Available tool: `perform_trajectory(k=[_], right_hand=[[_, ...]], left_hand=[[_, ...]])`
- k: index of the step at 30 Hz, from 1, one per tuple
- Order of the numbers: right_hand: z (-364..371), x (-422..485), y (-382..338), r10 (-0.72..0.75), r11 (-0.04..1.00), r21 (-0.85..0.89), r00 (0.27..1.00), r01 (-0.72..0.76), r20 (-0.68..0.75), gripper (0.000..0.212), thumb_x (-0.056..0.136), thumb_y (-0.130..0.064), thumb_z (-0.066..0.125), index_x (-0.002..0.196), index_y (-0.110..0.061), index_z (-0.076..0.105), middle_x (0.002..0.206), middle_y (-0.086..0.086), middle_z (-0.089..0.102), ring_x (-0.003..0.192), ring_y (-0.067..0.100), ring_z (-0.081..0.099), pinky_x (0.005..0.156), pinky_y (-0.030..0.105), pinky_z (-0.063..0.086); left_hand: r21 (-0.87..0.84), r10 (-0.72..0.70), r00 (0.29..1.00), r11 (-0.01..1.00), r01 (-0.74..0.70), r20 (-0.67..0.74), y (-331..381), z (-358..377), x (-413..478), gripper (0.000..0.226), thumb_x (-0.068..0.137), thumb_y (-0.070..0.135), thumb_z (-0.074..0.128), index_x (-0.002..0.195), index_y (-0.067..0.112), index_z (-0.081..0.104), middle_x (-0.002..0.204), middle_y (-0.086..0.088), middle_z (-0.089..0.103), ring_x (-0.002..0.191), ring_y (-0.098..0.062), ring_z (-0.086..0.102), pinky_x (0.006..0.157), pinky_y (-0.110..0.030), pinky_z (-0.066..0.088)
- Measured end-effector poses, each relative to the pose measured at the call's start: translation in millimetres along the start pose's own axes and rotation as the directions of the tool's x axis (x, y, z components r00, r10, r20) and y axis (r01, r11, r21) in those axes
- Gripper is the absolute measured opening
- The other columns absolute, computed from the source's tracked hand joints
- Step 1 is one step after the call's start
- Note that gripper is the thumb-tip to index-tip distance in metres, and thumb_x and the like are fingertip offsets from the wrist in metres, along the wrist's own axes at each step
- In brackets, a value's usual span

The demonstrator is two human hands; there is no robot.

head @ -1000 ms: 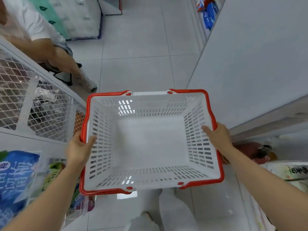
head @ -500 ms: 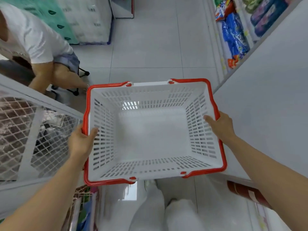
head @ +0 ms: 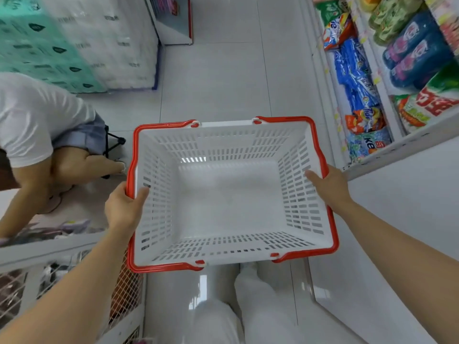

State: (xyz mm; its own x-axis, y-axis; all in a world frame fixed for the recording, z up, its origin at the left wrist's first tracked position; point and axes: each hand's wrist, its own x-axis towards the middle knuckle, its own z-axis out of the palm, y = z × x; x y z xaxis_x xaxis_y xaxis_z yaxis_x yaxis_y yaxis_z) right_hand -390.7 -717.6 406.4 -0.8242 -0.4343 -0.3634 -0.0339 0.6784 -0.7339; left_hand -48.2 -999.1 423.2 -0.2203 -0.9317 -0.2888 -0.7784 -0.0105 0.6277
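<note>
1. The pale tiled floor (head: pixel 223 70) fills the aisle, running from the wearer's white trousers (head: pixel 260 306) at the bottom of the view up to the far end.
2. A white shelf unit (head: pixel 372 158) lines the right side, stocked with blue detergent bags (head: pixel 355 78) and other bright packs.
3. A tall stack of teal and white tissue packs (head: pixel 74 40) stands at the upper left.
4. Another person in a white shirt (head: pixel 32 115) crouches at the left, just beside the basket's left rim.
5. The white basket (head: pixel 223 145), slotted and edged in red, is held level in mid-air over the floor, between the two arms and in front of the trousers. Nothing lies in it, and its handles are folded down along the rim.
6. A white wire-mesh bin (head: pixel 19 289) sits at the lower left, under the left forearm.
7. Both forearms reach forward and inward from the lower corners, bare to the edge of the view.
8. The left hand (head: pixel 121 207) grips the left rim, its thumb (head: pixel 141 194) hooked over onto the inner wall and its fingers wrapped round the outside.
9. The right hand (head: pixel 330 187) grips the right rim in the same way, its thumb (head: pixel 313 176) lying on the inner wall.
</note>
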Motion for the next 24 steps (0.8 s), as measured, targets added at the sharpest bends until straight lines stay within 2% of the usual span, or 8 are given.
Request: perform_trajectory(k=[4,6,8,12,15,18,24], right_hand=[[3,62,-27,0.025,0.999,-0.034,0.999,-0.026,-0.034,0.035,0.095,-0.029,0.065,0.121,-0.005,0.066,0.117,0.013,0.07,0.106,0.029,0.065,0.096,0.044,0.052],[6,92,-40,0.042,0.998,-0.033,0.998,-0.044,-0.046,0.034,0.095,-0.029,0.065,0.121,-0.006,0.066,0.117,0.013,0.07,0.103,0.028,0.066,0.094,0.04,0.053],[10,119,-51,0.063,0.998,-0.02,0.996,-0.065,-0.059,0.033,0.095,-0.028,0.066,0.12,-0.006,0.066,0.115,0.012,0.07,0.096,0.023,0.065,0.088,0.033,0.051],[15,178,-72,0.113,0.994,0.007,0.988,-0.113,-0.101,0.034,0.095,-0.028,0.066,0.12,-0.005,0.066,0.114,0.014,0.07,0.093,0.022,0.063,0.085,0.031,0.05],[14,221,-89,0.133,0.991,0.044,0.983,-0.129,-0.128,0.034,0.094,-0.029,0.066,0.12,-0.006,0.066,0.115,0.013,0.07,0.093,0.02,0.062,0.087,0.031,0.05],[11,263,-104,0.149,0.988,0.067,0.977,-0.14,-0.151,0.033,0.094,-0.029,0.066,0.119,-0.007,0.067,0.113,0.01,0.07,0.096,0.021,0.063,0.087,0.03,0.049],[0,363,-139,0.156,0.985,0.097,0.978,-0.143,-0.14,0.033,0.094,-0.03,0.066,0.12,-0.008,0.067,0.106,0.001,0.067,0.095,0.017,0.062,0.086,0.026,0.046]], left_hand=[[-0.018,0.007,1.0,1.0,-0.006,0.012,42,16,64,0.015,0.09,0.033,0.066,0.098,0.021,0.06,0.088,-0.008,0.07,0.081,-0.031,0.067,0.079,-0.047,0.056],[-0.002,0.016,1.0,1.0,-0.016,0.021,61,25,99,0.013,0.091,0.031,0.066,0.093,0.019,0.06,0.076,-0.004,0.067,0.071,-0.027,0.066,0.067,-0.039,0.055],[0.033,0.036,0.999,0.999,-0.037,0.032,81,34,135,0.015,0.091,0.03,0.065,0.091,0.017,0.06,0.066,0.001,0.061,0.06,-0.019,0.061,0.055,-0.029,0.045],[0.071,0.072,0.994,0.994,-0.077,0.078,126,53,212,0.022,0.091,0.033,0.064,0.087,0.011,0.06,0.068,-0.008,0.062,0.062,-0.027,0.059,0.061,-0.036,0.046],[0.046,0.096,0.99,0.994,-0.102,0.107,163,66,262,0.018,0.091,0.033,0.065,0.084,0.018,0.056,0.066,-0.001,0.058,0.059,-0.022,0.055,0.056,-0.032,0.042],[0.063,0.109,0.989,0.991,-0.116,0.104,199,80,307,0.024,0.09,0.034,0.065,0.075,0.023,0.05,0.063,0.0,0.053,0.054,-0.018,0.049,0.05,-0.029,0.035],[0.095,0.123,0.987,0.987,-0.133,0.103,271,111,383,0.021,0.091,0.032,0.066,0.086,0.013,0.058,0.066,-0.005,0.056,0.056,-0.019,0.051,0.05,-0.027,0.036]])
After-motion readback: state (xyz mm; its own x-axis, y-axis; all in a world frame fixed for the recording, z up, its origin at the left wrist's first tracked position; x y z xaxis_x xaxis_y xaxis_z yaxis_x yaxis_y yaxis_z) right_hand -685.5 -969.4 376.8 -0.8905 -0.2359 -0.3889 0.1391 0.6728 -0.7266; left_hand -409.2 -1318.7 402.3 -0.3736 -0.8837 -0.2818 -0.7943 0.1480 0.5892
